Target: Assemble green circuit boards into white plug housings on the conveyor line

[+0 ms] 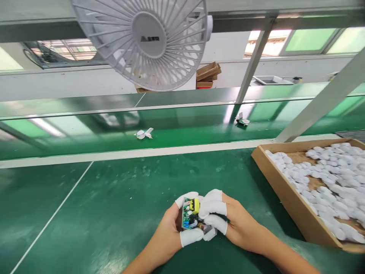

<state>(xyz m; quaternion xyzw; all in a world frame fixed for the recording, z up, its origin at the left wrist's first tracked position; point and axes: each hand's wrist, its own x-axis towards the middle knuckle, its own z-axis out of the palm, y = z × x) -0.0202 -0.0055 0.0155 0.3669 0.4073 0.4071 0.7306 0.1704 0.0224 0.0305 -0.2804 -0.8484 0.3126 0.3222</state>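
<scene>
Both my hands meet over the green mat near the bottom middle, fingertips in white finger cots. My left hand (171,228) is curled round a small green circuit board (188,218) with a yellow transformer on it. My right hand (228,222) grips the same board from the right, fingers closed over its edge. Whether a white part sits between the fingers and the board is hard to make out.
A cardboard tray (285,190) full of small white parts stands at the right. On the conveyor belt (185,129) behind lie a white piece (144,133) and another piece (242,121). A white fan (148,40) hangs overhead, and metal frame struts (319,102) slant down at right.
</scene>
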